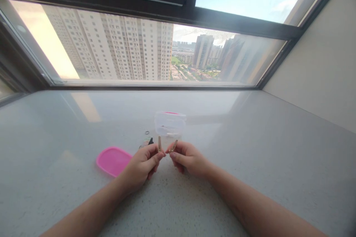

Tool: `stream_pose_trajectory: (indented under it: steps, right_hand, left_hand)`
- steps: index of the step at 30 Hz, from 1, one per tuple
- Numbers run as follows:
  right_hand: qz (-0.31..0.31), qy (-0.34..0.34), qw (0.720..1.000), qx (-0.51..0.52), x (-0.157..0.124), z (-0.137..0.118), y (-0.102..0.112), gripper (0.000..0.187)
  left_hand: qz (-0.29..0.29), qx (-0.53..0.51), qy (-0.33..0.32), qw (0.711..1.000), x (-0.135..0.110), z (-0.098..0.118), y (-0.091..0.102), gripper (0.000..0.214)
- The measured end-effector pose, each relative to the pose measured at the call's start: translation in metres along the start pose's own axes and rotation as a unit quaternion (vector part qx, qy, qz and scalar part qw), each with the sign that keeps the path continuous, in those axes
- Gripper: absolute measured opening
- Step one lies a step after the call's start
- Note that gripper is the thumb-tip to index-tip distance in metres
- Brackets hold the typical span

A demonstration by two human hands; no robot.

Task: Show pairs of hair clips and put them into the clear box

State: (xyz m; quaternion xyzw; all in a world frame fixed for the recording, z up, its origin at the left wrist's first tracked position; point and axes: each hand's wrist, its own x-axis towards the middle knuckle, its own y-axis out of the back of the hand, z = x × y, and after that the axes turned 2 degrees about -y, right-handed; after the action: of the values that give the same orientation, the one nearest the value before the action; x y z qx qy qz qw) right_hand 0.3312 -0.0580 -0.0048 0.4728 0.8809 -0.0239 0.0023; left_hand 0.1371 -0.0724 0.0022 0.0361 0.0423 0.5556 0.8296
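My left hand (pixel 146 164) pinches a slim gold-coloured hair clip (pixel 159 143) between thumb and fingers, its tip pointing up. Close beside it, my right hand (pixel 189 159) grips a second gold-coloured hair clip (pixel 174 145), tilted to the right. The fingertips of both hands nearly meet. Just behind them stands a clear plastic box (pixel 170 122) with a few small things at its bottom, too blurred to name. A pink oval lid (pixel 112 160) lies left of my left hand, partly covered by it.
Past my left hand lie a dark ring-shaped band (pixel 147 132), a small black item (pixel 150 141) and other small bands, partly hidden. The pale speckled countertop (pixel 236 137) runs back to a dark-framed window (pixel 155 88). A white wall (pixel 319 70) borders the right side.
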Motion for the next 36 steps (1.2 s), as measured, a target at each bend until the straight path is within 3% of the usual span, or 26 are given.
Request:
stream_pose_trajectory:
  steps: [23, 36]
  right_hand:
    - [0.011, -0.017, 1.0, -0.007, 0.0017, 0.0026, -0.0009, 0.042]
    - [0.008, -0.019, 0.999, -0.027, 0.0016, 0.0001, -0.0007, 0.042]
  left_hand:
    - [0.009, -0.011, 0.0, 1.0, 0.0025, -0.0089, 0.0019, 0.034]
    - [0.013, 0.01, 0.002, 1.0, 0.0009, -0.0011, 0.001, 0.035]
